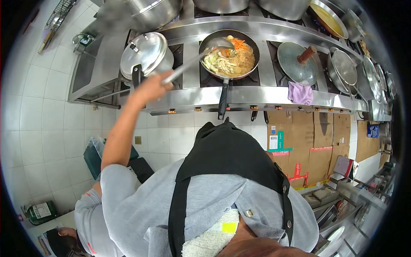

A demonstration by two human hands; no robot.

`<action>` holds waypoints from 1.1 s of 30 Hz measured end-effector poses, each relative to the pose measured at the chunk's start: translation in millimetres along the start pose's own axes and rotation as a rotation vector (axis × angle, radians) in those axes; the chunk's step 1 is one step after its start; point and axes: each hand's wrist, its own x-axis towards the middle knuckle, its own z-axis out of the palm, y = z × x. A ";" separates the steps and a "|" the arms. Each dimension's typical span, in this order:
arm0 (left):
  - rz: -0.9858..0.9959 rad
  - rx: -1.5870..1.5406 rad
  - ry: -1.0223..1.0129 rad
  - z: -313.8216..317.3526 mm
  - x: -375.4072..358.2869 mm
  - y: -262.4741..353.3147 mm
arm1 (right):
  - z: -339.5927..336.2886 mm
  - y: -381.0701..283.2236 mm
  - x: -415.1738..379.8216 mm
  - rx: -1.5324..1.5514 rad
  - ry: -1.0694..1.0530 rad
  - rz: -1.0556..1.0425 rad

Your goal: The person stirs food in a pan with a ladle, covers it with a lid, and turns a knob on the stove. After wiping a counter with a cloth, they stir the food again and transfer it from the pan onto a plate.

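My left hand (153, 88) is closed round the handle of a long metal ladle (184, 68). The ladle's bowl end rests in a black frying pan (230, 34) on the stove, among noodles (245, 60), shredded carrot (240, 44) and pale chopped vegetables (217, 64). The pan's black handle (224, 96) points toward my body, with no hand seen on it. My right hand does not show; the apron and my body fill that area. Beside my left hand stands a lidded silver pot (143, 53) with a black handle.
Right of the pan lies a glass lid (295, 63) with a wooden knob, near a purple cloth (300, 93). Strainers (344, 67) and large pots (220, 5) surround the burners. A co-worker (92, 222) is at the lower left. Flattened cardboard (299, 150) covers the floor at right.
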 end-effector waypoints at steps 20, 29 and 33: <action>-0.203 -1.236 -0.349 102.2 -60.9 7.1 | -32.8 -95.7 -53.7 0.263 -0.059 -0.091; -0.152 -1.200 -0.215 75.7 -34.4 -26.2 | -18.3 -64.6 -69.4 0.065 0.041 -0.326; -0.222 -1.054 -0.115 79.0 -32.3 -29.1 | -21.2 -45.9 -74.0 0.072 0.068 -0.345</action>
